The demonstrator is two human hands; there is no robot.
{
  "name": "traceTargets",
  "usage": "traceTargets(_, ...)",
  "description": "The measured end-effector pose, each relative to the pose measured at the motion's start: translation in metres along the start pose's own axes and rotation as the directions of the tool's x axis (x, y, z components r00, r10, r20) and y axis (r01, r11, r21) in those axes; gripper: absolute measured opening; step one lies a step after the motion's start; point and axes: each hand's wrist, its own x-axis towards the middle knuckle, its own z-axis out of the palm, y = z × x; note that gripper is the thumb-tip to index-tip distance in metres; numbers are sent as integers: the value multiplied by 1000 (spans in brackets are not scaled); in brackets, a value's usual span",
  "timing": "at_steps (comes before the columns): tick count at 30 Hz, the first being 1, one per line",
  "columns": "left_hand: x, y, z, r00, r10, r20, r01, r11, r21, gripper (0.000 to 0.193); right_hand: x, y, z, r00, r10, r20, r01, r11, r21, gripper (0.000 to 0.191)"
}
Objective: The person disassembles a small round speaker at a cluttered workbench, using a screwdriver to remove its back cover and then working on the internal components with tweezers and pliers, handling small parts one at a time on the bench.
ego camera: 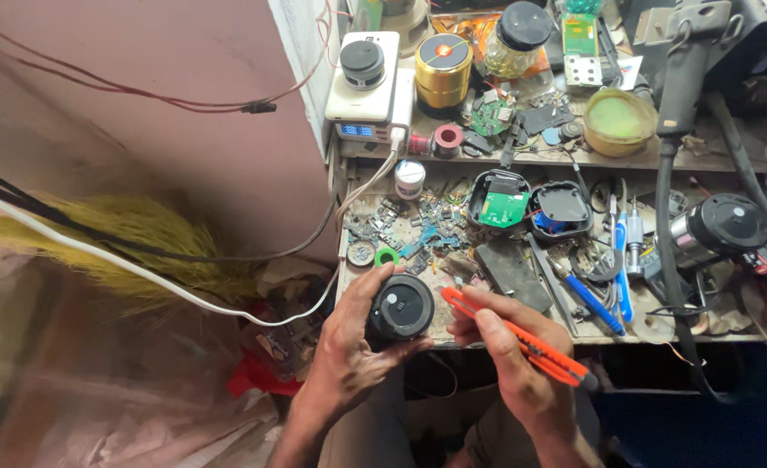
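Observation:
My left hand [349, 342] grips a small round black speaker-like device [401, 307] at the front edge of the workbench [661, 334]. My right hand [509, 360] holds an orange utility knife [518, 340], its tip pointing at the right side of the round device. Just behind them lies an opened black casing with a green circuit board [498, 199] and a second black half-shell with a blue part [559, 211].
Small electronic parts litter the bench. Blue-handled tools [604, 295], a flat black piece [512, 275], a roll of green tape [387, 256] and a black cylinder [720, 227] lie nearby. On the shelf behind stand a gold speaker [442, 69], a jar [516, 36] and a green-filled tub [619, 121]. Cables hang at left.

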Motion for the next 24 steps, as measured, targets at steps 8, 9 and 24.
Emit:
traceTargets(8, 1, 5, -4, 1000, 12, 25, -11, 999, -44, 95, -11, -5, 7, 989, -148, 12, 149, 983, -103, 31)
traceTargets(9, 1, 6, -4, 1000, 1, 29, 1, 999, -43, 92, -11, -4, 8, 987, -162, 4, 162, 982, -96, 30)
traceTargets(24, 0, 5, 0, 1000, -6, 12, 6, 998, -58, 87, -16, -34, 21, 894, -437, 100, 424, 753, -503, 26)
